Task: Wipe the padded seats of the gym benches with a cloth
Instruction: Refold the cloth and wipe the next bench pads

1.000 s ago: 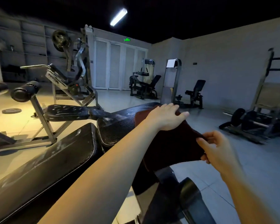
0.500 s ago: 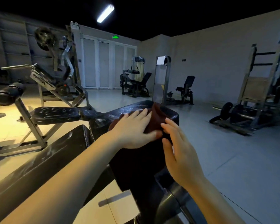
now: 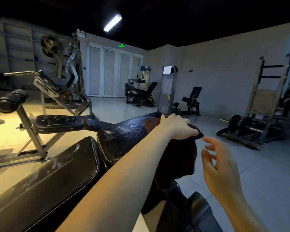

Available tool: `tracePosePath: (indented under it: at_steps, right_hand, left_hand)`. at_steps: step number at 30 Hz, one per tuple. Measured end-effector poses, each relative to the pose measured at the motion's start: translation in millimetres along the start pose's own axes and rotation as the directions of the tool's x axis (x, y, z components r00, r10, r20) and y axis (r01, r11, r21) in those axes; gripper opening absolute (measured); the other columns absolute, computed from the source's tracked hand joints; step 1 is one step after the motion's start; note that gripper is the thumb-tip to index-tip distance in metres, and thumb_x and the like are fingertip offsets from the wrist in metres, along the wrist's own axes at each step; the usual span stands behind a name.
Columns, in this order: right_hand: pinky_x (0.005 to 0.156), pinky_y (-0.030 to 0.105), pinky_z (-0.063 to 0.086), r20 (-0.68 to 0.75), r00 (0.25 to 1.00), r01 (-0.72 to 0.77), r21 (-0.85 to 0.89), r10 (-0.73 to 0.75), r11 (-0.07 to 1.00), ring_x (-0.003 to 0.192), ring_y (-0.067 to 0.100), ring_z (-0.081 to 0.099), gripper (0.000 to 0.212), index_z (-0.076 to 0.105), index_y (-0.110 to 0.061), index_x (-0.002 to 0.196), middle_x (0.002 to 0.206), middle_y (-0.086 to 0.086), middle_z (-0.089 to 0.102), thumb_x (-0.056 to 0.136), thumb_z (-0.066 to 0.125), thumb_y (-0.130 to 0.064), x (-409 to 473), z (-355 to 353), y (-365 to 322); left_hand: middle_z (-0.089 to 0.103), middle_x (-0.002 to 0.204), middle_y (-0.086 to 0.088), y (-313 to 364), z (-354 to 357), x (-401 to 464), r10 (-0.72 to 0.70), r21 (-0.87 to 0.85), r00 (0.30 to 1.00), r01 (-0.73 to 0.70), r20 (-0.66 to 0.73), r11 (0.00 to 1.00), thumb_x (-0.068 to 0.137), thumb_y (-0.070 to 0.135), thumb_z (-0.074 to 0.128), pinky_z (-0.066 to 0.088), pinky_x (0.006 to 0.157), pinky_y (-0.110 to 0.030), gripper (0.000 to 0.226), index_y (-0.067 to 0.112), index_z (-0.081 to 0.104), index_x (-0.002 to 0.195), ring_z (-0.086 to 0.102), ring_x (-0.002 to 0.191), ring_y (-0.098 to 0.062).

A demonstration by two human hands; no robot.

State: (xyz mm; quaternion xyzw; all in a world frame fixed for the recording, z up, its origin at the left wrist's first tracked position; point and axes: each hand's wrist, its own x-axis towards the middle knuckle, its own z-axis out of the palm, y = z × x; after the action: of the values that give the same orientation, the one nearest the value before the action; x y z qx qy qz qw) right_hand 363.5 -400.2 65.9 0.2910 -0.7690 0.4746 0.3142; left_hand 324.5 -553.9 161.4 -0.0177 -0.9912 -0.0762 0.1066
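Observation:
A dark maroon cloth (image 3: 179, 158) drapes over the right edge of the black padded seat (image 3: 124, 138) of the bench in front of me. My left hand (image 3: 177, 127) lies on top of the cloth, fingers curled over its edge, pressing it onto the seat. Just right of the hanging cloth, my right hand (image 3: 219, 166) hovers in the air with fingers spread and relaxed, holding nothing. The bench's long black back pad (image 3: 45, 180) stretches toward the lower left.
A second bench (image 3: 57, 123) with a roller pad stands to the left. A plate-loaded machine (image 3: 64, 77) is behind it. Seated machines (image 3: 141, 92) stand near the far doors. A rack with weight plates (image 3: 251, 124) is on the right, across grey floor.
My right hand has let go of the cloth and pulled back to the right, into the air. My left hand slid the cloth toward the seat's right edge.

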Motion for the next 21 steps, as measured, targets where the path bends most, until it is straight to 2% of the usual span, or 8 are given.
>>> tracePosePath:
  at_steps: [3,7,10,13,17,21]
  right_hand:
    - [0.084,0.023,0.041,0.036,0.999,-0.017,0.021,0.016,1.0,0.106,0.015,0.054,0.032,0.054,-0.017,0.127,0.114,-0.004,0.052,0.097,0.051,-0.007,-2.5,-2.8,-12.4]
    - [0.082,0.012,0.038,0.084,0.996,0.018,0.052,-0.022,0.999,0.105,0.006,0.052,0.033,0.049,-0.033,0.118,0.109,-0.012,0.051,0.097,0.05,-0.007,-8.1,4.5,-36.1]
    - [0.081,0.008,0.039,0.087,0.995,0.053,0.043,-0.057,0.998,0.1,-0.005,0.051,0.033,0.053,-0.024,0.124,0.112,-0.009,0.053,0.097,0.05,-0.006,-11.1,15.2,-51.3]
    - [0.085,0.008,0.038,0.11,0.99,0.077,0.058,-0.083,0.995,0.103,-0.004,0.049,0.034,0.053,-0.017,0.13,0.118,-0.009,0.052,0.098,0.048,-0.005,-18.8,24.7,-65.4]
    - [0.083,0.007,0.037,0.173,0.982,0.061,0.09,-0.076,0.994,0.11,0.003,0.048,0.034,0.052,-0.019,0.131,0.118,-0.014,0.048,0.099,0.048,-0.007,-36.2,30.1,-83.6]
    - [0.081,0.008,0.04,0.235,0.969,0.047,0.123,-0.075,0.991,0.101,-0.004,0.049,0.032,0.051,-0.022,0.129,0.113,-0.018,0.047,0.099,0.049,-0.009,-56.2,33.6,-97.1]
  left_hand:
    - [0.031,0.155,-0.002,-5.1,0.2,-13.1,-0.004,-0.03,0.999,0.002,-0.035,1.0,0.09,0.067,0.037,0.01,0.115,-0.058,0.065,0.031,0.037,0.145,0.019,0.144,-0.025]
    - [0.009,0.162,0.002,-14.3,5.3,-40.1,0.009,0.03,0.999,-0.007,-0.054,1.0,0.094,0.066,0.031,0.009,0.117,-0.054,0.067,0.038,0.014,0.153,0.009,0.148,-0.022]
    - [0.007,0.163,0.0,-21.0,10.7,-68.4,-0.012,0.111,0.993,0.025,-0.12,0.994,0.097,0.061,0.029,0.012,0.118,-0.052,0.067,0.034,0.006,0.154,0.01,0.148,-0.023]
    - [0.014,0.162,-0.003,-26.7,14.6,-100.4,-0.062,0.144,0.977,0.092,-0.203,0.985,0.099,0.057,0.026,0.017,0.117,-0.049,0.065,0.028,0.01,0.155,0.015,0.147,-0.024]
    - [0.029,0.157,-0.005,-43.3,18.4,-143.8,-0.133,0.127,0.943,0.179,-0.306,0.976,0.101,0.051,0.027,0.023,0.114,-0.04,0.06,0.02,0.022,0.152,0.027,0.143,-0.023]
    - [0.042,0.148,-0.003,-58.4,20.5,-190.0,-0.178,0.103,0.907,0.233,-0.382,0.967,0.102,0.046,0.03,0.033,0.108,-0.034,0.054,0.017,0.034,0.147,0.039,0.135,-0.02]
